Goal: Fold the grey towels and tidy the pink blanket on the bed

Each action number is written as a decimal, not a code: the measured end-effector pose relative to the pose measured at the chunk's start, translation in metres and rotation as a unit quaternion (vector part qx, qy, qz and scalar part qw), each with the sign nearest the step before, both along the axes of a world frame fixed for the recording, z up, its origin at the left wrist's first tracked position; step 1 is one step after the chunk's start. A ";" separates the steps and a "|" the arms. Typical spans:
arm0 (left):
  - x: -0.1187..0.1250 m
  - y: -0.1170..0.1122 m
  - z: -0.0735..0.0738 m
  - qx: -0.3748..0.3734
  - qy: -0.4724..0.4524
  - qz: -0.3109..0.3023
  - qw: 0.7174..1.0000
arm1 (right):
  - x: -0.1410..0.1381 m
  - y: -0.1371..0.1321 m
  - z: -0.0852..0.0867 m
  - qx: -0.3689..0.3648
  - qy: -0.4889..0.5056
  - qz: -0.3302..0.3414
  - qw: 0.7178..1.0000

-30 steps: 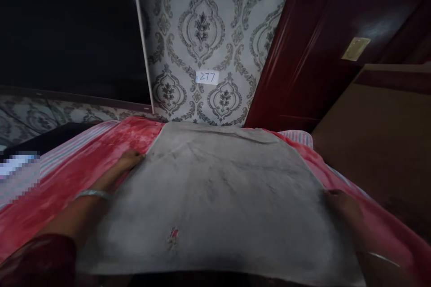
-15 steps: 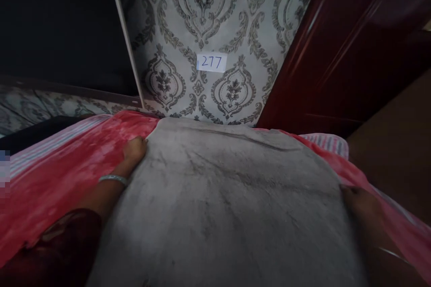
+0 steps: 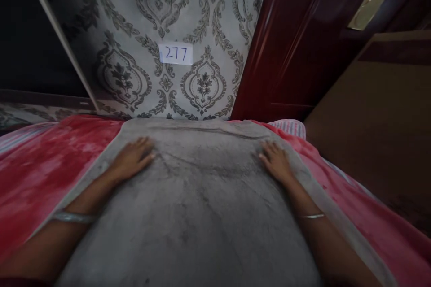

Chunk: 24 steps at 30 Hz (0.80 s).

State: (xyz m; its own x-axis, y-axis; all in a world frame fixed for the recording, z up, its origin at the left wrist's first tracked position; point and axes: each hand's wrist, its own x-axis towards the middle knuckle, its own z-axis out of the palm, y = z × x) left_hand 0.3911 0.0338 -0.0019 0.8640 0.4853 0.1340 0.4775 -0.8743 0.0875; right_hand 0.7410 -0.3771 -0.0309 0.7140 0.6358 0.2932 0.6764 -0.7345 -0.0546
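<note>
A grey plush cloth [image 3: 202, 206], like a towel or small blanket, lies spread with a few creases near its far edge. My left hand [image 3: 132, 158] rests flat on its far left part, fingers spread. On the far right part lies my right hand [image 3: 276, 161], palm down with the fingers apart. Neither hand grips anything. Under the cloth is a red fluffy blanket [image 3: 67, 161], showing on both sides.
Behind the far edge stands a patterned wall [image 3: 212, 31] with a paper label [image 3: 175, 54] reading 277. A dark screen [image 3: 33, 45] is at the left. A dark red glossy panel [image 3: 286, 54] and a brown board [image 3: 367, 121] rise at the right. Striped fabric [image 3: 289, 128] shows beneath the blanket.
Both hands have let go of the cloth's side edges and moved inward onto its top, fingers now spread. The cloth looks flatter, and the view has turned to the right.
</note>
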 end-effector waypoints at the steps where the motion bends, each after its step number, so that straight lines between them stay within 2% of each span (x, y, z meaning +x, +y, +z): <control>1: 0.006 -0.007 -0.007 -0.008 0.020 -0.026 0.999 | -0.005 0.010 -0.006 -0.030 0.023 0.026 0.999; 4: 0.016 -0.019 -0.024 -0.028 0.045 -0.047 0.997 | -0.013 0.026 -0.019 -0.082 0.074 0.056 0.992; 6: 0.016 -0.021 -0.028 -0.028 0.045 -0.045 0.998 | -0.009 0.024 -0.022 -0.084 0.086 0.052 0.991; 8: 0.014 -0.020 -0.025 -0.024 0.051 -0.039 0.998 | 0.000 0.010 -0.021 -0.076 0.093 0.017 0.993; 11: 0.003 -0.013 -0.017 -0.009 0.071 -0.003 0.997 | 0.019 -0.027 -0.021 -0.050 0.107 -0.099 0.988; 13: -0.014 -0.002 -0.014 -0.006 0.077 0.038 0.996 | 0.031 -0.054 -0.024 -0.023 0.114 -0.173 0.978; 15: -0.037 0.011 -0.013 -0.013 0.078 0.081 0.994 | 0.038 -0.075 -0.030 0.001 0.114 -0.215 0.970; 20: -0.096 0.036 -0.014 -0.024 0.051 0.138 0.989 | 0.043 -0.092 -0.037 0.038 0.122 -0.224 0.966; 24: -0.119 0.028 -0.004 -0.025 0.014 0.152 0.988 | 0.026 -0.102 -0.035 0.054 0.149 -0.219 0.963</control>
